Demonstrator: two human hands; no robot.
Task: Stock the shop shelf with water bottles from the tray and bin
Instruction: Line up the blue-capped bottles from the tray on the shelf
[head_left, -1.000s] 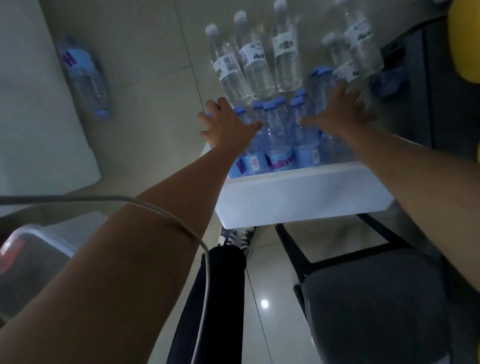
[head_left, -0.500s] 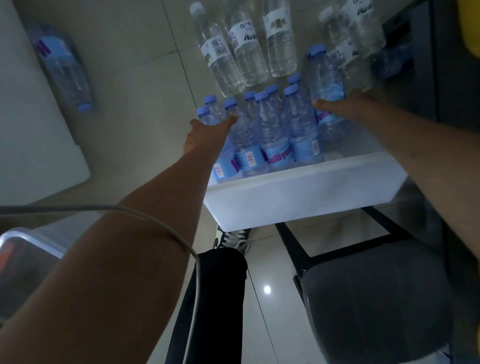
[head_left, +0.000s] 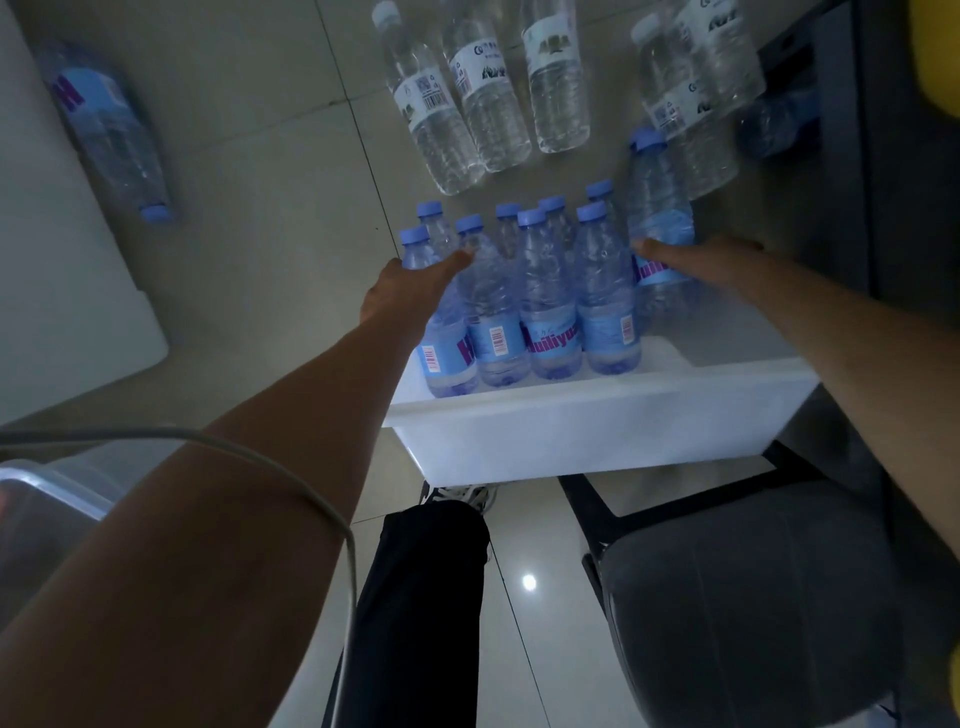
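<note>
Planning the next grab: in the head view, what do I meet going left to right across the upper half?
Lone bottle lying far left → left hand → upright bottles in the white tray → right hand, gripping a raised bottle.

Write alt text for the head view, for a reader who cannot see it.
Two hands reach into a white plastic tray of blue-capped clear plastic water bottles: the left hand grips the leftmost bottle, the right hand a raised bottle at the right. White-capped clear bottles show beyond.
</note>
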